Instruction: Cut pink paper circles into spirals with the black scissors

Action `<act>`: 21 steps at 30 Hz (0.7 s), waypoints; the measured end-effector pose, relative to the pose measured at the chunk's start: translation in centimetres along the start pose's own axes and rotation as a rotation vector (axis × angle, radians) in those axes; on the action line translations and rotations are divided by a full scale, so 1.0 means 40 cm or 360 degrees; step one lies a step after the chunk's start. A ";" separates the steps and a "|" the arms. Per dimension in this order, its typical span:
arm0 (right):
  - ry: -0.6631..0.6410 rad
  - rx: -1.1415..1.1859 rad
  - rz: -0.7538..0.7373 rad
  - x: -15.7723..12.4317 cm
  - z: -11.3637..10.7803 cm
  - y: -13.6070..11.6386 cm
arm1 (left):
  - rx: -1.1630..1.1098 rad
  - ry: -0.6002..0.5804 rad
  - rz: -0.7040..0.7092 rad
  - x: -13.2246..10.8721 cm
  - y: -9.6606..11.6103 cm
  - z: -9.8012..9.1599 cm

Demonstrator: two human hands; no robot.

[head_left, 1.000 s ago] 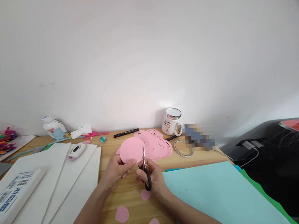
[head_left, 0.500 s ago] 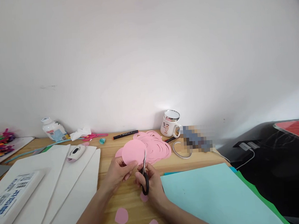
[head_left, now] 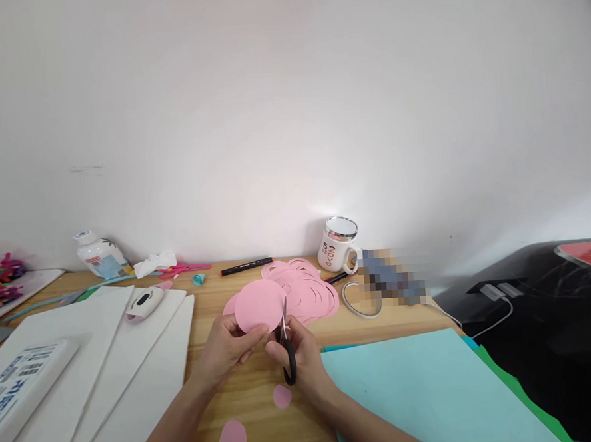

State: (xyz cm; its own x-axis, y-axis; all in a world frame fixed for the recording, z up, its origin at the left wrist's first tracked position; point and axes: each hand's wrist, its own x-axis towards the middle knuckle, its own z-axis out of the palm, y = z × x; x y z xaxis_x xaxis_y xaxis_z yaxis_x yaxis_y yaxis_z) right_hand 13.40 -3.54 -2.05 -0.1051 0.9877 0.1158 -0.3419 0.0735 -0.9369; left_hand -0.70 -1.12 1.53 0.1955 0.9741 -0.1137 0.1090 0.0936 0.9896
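Note:
Between the thumb and fingers of my left hand [head_left: 229,344] is a pink paper circle [head_left: 258,306], held up off the table by its lower edge. My right hand [head_left: 303,354] grips black-handled scissors [head_left: 288,355], their blades pointing up along the circle's right edge. Whether the blades are parted or closed is hard to make out. Behind the circle lies a heap of pink paper cutouts [head_left: 304,290], partly covered by it. Small pink paper pieces [head_left: 233,438] rest on the wood below my hands.
White sheets [head_left: 130,384] with a white box [head_left: 23,391] and a small white device [head_left: 144,303] lie left. Light-blue paper [head_left: 410,387] lies right. A white mug [head_left: 337,245], a black marker [head_left: 247,266] and a white bottle [head_left: 100,256] are by the wall.
The paper circle has tilted back a little and shifted slightly left and down in view. The scissors stay at its right edge. The camera view has moved slightly.

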 end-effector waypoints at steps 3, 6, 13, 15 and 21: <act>0.0007 0.0016 0.0031 -0.002 0.001 -0.007 | 0.0031 -0.0012 -0.0021 -0.001 -0.004 -0.004; 0.0007 0.0031 0.0089 -0.002 0.000 -0.007 | 0.0063 -0.0011 -0.0028 0.001 -0.003 -0.008; 0.0064 0.0010 0.0213 -0.006 -0.005 0.008 | 0.0065 -0.0006 0.0042 0.004 -0.006 -0.014; 0.0064 -0.0006 0.0236 -0.007 -0.006 0.009 | 0.0041 0.0002 0.0049 0.004 -0.008 -0.014; 0.0044 0.0009 0.0283 -0.015 0.004 0.008 | -0.0166 -0.0002 -0.0036 0.002 0.003 0.005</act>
State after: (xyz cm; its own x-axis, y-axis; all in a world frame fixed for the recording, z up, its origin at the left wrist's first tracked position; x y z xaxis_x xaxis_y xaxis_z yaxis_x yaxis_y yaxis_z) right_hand 13.21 -4.11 -2.36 -0.1385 0.9885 -0.0607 -0.3253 -0.1033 -0.9400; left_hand -0.49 -1.09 1.63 0.1951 0.9713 -0.1361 0.0112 0.1365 0.9906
